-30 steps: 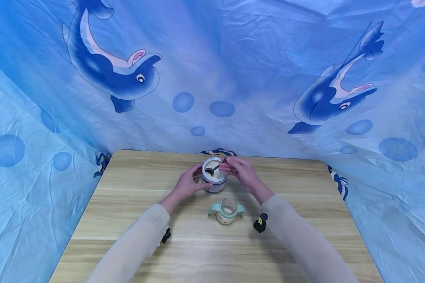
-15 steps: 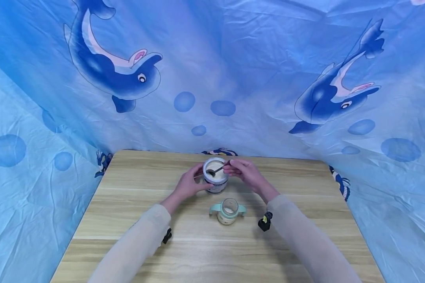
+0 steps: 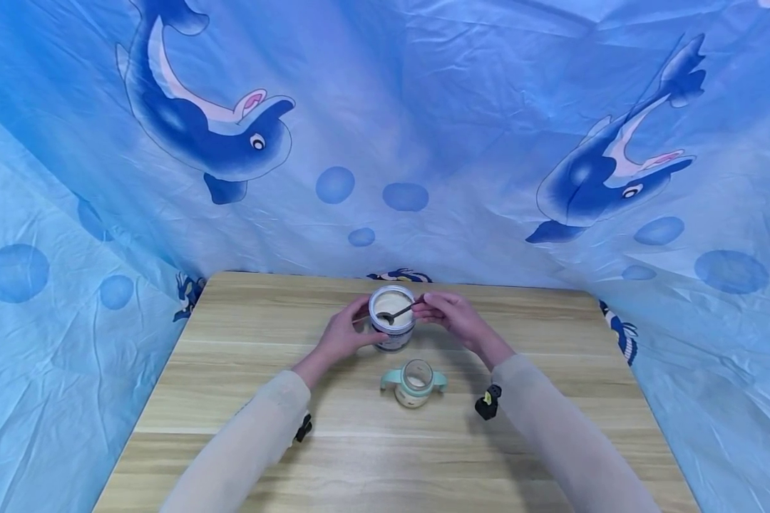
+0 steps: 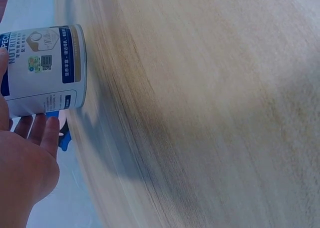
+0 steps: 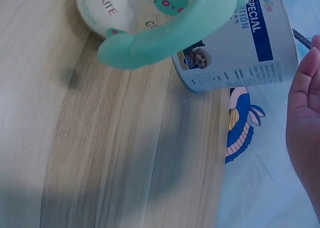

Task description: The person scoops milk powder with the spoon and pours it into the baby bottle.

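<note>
A white and navy milk powder can [image 3: 394, 342] stands without a lid near the table's back edge, pale powder inside. My left hand [image 3: 341, 335] grips its left side, thumb at the front. In the left wrist view, the fingers [image 4: 50, 135] curve around the printed can [image 4: 42, 70]. My right hand [image 3: 454, 317] pinches the handle of a dark spoon [image 3: 403, 311] at the can's right rim. The spoon's bowl lies over the powder, inside the can's mouth. Closer to me stands an uncapped baby bottle [image 3: 412, 396] with mint-green handles and something pale inside.
The wooden table [image 3: 372, 456] carries the can and bottle. A blue dolphin-print sheet [image 3: 475, 128] hangs behind and at both sides. One bottle handle [image 5: 170, 40] overlaps the can in the right wrist view.
My right hand has drawn a little to the right, and the spoon's bowl has shifted right and slightly nearer within the can's mouth. The left hand keeps its hold on the can.
</note>
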`<state>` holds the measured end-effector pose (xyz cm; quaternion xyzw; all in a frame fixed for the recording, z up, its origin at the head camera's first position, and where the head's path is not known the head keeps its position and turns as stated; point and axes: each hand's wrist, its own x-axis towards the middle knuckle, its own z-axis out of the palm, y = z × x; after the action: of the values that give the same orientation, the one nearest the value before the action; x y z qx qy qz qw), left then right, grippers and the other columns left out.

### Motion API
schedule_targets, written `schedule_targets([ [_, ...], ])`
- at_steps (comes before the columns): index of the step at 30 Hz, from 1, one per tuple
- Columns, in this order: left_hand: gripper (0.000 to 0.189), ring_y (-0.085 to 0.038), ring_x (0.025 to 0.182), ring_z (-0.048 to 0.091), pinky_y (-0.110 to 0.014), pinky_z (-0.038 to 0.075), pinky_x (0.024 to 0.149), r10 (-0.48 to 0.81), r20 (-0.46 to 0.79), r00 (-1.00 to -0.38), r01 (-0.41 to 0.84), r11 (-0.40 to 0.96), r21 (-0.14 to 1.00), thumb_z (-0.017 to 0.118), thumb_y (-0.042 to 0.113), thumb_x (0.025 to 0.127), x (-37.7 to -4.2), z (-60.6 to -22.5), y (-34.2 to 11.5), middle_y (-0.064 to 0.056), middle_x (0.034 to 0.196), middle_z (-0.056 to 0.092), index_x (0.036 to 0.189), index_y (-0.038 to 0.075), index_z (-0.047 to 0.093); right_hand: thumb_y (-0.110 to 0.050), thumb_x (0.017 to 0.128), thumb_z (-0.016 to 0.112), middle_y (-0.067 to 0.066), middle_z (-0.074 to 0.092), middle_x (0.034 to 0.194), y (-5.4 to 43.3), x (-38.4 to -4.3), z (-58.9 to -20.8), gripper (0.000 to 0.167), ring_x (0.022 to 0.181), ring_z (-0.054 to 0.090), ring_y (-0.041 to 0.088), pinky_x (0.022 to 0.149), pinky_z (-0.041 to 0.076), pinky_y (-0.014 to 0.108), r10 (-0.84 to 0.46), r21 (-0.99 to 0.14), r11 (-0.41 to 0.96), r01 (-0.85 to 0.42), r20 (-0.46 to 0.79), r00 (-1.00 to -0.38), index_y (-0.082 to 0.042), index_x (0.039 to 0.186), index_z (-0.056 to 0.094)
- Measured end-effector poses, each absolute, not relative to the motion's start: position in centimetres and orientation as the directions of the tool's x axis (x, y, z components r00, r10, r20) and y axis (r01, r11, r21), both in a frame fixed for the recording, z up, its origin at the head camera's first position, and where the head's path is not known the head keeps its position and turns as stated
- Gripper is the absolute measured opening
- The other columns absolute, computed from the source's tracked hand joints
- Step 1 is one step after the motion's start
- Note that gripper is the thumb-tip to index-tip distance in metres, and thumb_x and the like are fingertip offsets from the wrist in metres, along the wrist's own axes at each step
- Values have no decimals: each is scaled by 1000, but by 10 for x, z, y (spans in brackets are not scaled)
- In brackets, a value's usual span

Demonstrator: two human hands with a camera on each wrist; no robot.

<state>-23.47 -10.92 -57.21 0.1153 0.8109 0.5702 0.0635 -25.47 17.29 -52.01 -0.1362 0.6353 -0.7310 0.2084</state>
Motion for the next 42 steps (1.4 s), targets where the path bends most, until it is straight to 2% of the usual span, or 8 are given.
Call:
schedule_targets([
  [5, 93, -31, 143, 56, -49, 49, 119, 266, 36, -963, 121, 312, 942, 99, 23, 76, -234, -573, -108, -7, 154, 59, 157, 20, 51, -17, 116, 48, 9, 79, 114, 180, -255, -521, 47, 105, 77, 17, 99, 63, 34, -498, -991, -71, 114, -63, -865, 23, 141, 50],
  [10, 93, -31, 143, 55, -48, 49, 118, 266, 33, -964, 116, 306, 945, 98, 23, 77, -234, -573, -108, -7, 155, 59, 157, 20, 51, -17, 116, 48, 2, 80, 107, 186, -256, -522, 46, 103, 77, 18, 95, 64, 32, -481, -988, -75, 133, -81, -873, 22, 140, 52],
  [17, 92, -29, 142, 57, -47, 50, 118, 257, 36, -966, 117, 309, 944, 98, 22, 78, -234, -573, -109, -6, 154, 59, 157, 21, 51, -16, 114, 52, 4, 80, 99, 181, -257, -520, 34, 93, 77, 16, 88, 65, 28, -412, -968, -144, 207, -132, -902, 12, 127, 66],
  [25, 91, -31, 143, 56, -48, 49, 119, 256, 42, -966, 122, 304, 945, 98, 22, 78, -233, -571, -110, -8, 154, 59, 157, 19, 51, -16, 113, 53, 3, 80, 94, 175, -258, -523, 32, 86, 78, 12, 82, 65, 22, -272, -907, -280, 316, -240, -932, 12, 130, 60],
  [32, 92, -32, 143, 56, -48, 48, 119, 263, 35, -964, 117, 300, 947, 98, 22, 78, -234, -572, -111, -8, 154, 59, 157, 19, 51, -13, 113, 52, 5, 81, 93, 167, -257, -530, 39, 85, 79, 13, 80, 65, 22, -205, -849, -381, 367, -309, -929, 15, 140, 53],
  [38, 93, -31, 143, 56, -46, 49, 119, 266, 29, -963, 113, 308, 945, 98, 23, 78, -234, -572, -111, -8, 155, 58, 158, 19, 49, -14, 114, 51, 4, 81, 90, 162, -255, -531, 28, 83, 79, 11, 75, 65, 20, -162, -818, -441, 369, -332, -929, 9, 127, 62],
  [42, 94, -32, 143, 56, -47, 49, 118, 269, 30, -963, 116, 313, 943, 98, 25, 78, -234, -572, -111, -8, 155, 58, 158, 19, 49, -15, 114, 51, 3, 80, 89, 162, -254, -530, 23, 84, 78, 10, 78, 64, 19, -153, -805, -472, 360, -328, -932, 3, 122, 62],
])
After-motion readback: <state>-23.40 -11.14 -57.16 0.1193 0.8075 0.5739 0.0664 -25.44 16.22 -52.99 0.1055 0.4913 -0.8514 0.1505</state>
